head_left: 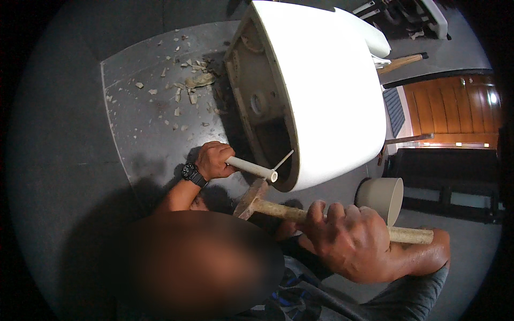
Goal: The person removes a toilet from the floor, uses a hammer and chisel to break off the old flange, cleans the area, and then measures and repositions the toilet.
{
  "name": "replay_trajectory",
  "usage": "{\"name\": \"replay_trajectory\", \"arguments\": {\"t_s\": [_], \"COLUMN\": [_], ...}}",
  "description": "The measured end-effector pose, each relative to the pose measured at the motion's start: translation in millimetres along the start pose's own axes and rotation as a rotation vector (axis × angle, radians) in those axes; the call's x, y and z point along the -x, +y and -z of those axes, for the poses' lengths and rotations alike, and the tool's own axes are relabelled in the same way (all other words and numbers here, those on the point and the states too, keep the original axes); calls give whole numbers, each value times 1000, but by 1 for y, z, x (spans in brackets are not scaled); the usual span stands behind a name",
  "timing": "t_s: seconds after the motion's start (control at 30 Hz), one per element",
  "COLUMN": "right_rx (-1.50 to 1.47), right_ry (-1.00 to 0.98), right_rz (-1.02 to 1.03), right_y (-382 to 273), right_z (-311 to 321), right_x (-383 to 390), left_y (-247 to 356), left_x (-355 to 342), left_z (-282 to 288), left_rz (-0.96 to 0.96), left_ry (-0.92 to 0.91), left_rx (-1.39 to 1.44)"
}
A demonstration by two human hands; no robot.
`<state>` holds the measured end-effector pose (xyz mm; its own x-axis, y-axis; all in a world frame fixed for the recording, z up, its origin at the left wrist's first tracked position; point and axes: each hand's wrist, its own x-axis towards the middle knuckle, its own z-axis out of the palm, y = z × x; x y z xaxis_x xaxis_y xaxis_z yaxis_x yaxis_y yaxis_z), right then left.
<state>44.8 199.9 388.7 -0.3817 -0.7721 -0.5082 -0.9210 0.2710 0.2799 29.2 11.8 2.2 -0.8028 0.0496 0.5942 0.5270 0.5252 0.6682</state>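
Here the left grip (215,160) clasps a pale tube (251,167), the right grip (345,243) a hammer (281,211), the watch face (189,172) unreadable.

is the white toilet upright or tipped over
Tipped over: the white toilet lies with its hollow underside facing left, not down, toward the broken chips on the floor.

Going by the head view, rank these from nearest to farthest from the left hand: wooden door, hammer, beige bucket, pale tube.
1. Pale tube: gripped in the left hand.
2. Hammer: right of it, held by the right hand.
3. Beige bucket: farther right, on the floor.
4. Wooden door: far right, in the background.
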Motion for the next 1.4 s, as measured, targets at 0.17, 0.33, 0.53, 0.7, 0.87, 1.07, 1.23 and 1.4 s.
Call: {"name": "replay_trajectory", "arguments": {"t_s": [0.17,0.33,0.53,0.7,0.87,1.07,1.23,1.4], "right_rx": [89,131,34,-86,-136,-153,-116,-126], "right_ry": [26,22,-18,-15,-10,-21,-19,-44], "right_rz": [-32,13,-71,-55,-37,-16,-17,-30], "right_y": [-3,-6,-3,-3,0,2,2,1], "right_z": [6,10,12,14,6,0,1,2], "right_x": [-2,1,-2,6,15,16,14,13], "left_y": [-1,-1,-3,-3,-2,-2,-3,-4], "left_x": [-1,-2,-1,4,7,7,9,10], "left_z": [4,5,5,1,0,2,-2,-2], "left_rz": [2,-1,57,-4,-6,7,19,39], "left_ry": [-14,-24,-47,-29,-25,-3,15,-28], "left_rx": [-13,-23,-16,1,-37,-36,-46,-32]}}
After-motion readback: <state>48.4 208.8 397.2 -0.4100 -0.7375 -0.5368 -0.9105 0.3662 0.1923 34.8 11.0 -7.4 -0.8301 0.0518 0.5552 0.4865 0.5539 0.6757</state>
